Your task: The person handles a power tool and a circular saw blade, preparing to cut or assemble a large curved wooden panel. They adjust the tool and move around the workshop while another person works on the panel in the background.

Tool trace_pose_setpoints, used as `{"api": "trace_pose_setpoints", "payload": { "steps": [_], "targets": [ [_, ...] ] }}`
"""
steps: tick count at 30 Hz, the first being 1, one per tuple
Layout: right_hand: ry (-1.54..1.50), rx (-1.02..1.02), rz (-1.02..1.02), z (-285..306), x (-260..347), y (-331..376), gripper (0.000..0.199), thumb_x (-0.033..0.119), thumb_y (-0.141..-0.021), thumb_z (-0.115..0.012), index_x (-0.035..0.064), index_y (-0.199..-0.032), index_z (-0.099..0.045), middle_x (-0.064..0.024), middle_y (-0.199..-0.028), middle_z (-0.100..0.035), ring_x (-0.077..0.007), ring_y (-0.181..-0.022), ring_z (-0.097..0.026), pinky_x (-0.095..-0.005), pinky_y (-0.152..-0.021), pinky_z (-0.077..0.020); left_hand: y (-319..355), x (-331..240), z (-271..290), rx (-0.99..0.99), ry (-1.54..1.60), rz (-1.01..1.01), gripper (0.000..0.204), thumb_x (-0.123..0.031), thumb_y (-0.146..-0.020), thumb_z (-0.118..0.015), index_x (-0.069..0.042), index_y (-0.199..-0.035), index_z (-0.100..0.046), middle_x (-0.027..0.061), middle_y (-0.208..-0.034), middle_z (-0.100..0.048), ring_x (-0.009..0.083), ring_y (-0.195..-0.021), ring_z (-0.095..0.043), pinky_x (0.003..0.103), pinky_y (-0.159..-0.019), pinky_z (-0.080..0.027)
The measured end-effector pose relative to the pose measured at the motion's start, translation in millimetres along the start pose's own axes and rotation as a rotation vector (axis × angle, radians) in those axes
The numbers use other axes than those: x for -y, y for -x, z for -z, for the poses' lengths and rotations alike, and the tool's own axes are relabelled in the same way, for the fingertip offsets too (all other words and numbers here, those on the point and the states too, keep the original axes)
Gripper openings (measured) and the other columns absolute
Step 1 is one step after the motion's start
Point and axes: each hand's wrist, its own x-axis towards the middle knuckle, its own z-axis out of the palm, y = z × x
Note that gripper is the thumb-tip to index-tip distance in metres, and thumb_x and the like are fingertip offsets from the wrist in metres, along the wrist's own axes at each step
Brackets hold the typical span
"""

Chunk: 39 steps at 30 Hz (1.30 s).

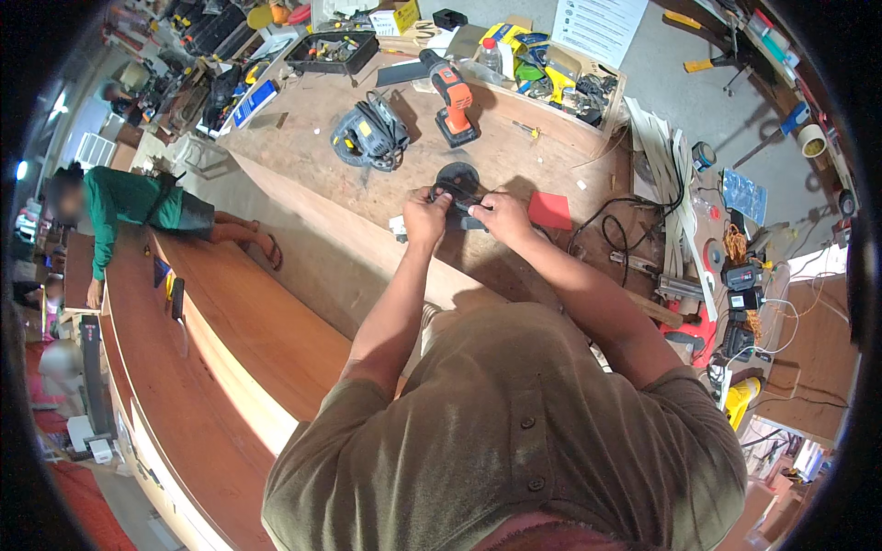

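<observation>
workbench [514, 151]: black tool [459, 188] between both hands.

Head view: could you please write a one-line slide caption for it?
Both hands, left and right, grip a black tool over a plywood bench, drill behind.
</observation>
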Motion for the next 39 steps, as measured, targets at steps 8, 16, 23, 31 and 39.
{"api": "trace_pose_setpoints", "payload": {
  "steps": [8,16,23,31,39],
  "targets": [
    [0.05,0.117,0.065,10,2,-4,0.029,0.03,-0.078,-0.076,0.0021,-0.079,-0.07,-0.0194,-0.087,-0.062,-0.0365,-0.086,-0.063,-0.0454,-0.076,-0.0485,29,-52,35,0.183,-0.711,-0.621,0.053,-0.023,-0.073,-0.078,-0.014,-0.123,-0.065,0.0096,-0.129,-0.056,0.038,-0.134,-0.037,0.059,-0.108,-0.03],
    [-0.168,-0.082,0.178,-4,-20,8,0.041,0.008,-0.078,-0.074,0.0053,-0.116,-0.061,-0.0195,-0.095,-0.063,-0.0375,-0.091,-0.063,-0.0464,-0.087,-0.0492,39,-27,6,0.231,-0.99,-0.27,0.032,-0.039,-0.094,-0.054,-0.011,-0.096,-0.07,0.0217,-0.088,-0.07,0.0402,-0.086,-0.068,0.053,-0.08,-0.05],
    [0.182,-0.06,0.287,-2,-2,18,0.054,-0.001,-0.078,-0.067,0.0105,-0.13,-0.055,-0.0184,-0.111,-0.057,-0.038,-0.108,-0.056,-0.0457,-0.092,-0.048,76,11,3,0.3,-0.619,0.0,0.037,-0.037,-0.098,-0.045,-0.011,-0.117,-0.063,0.0264,-0.096,-0.068,0.0447,-0.09,-0.067,0.053,-0.082,-0.053],
    [0.249,-0.004,0.339,-2,-8,24,0.049,0.001,-0.079,-0.065,0.0121,-0.126,-0.061,-0.0154,-0.112,-0.056,-0.037,-0.107,-0.054,-0.0443,-0.093,-0.0483,90,-12,-22,0.464,-0.614,-0.091,0.034,-0.029,-0.095,-0.053,-0.007,-0.121,-0.056,0.0273,-0.103,-0.066,0.0472,-0.097,-0.063,0.055,-0.084,-0.05],
    [0.149,-0.006,0.36,-1,-16,20,0.043,0.003,-0.078,-0.067,0.0007,-0.121,-0.062,-0.0163,-0.125,-0.055,-0.0356,-0.117,-0.052,-0.0425,-0.101,-0.0458,78,-7,-37,0.54,-0.796,-0.172,0.031,-0.027,-0.091,-0.059,-0.008,-0.115,-0.061,0.0227,-0.095,-0.069,0.04,-0.09,-0.068,0.051,-0.08,-0.053]
  ]
}}
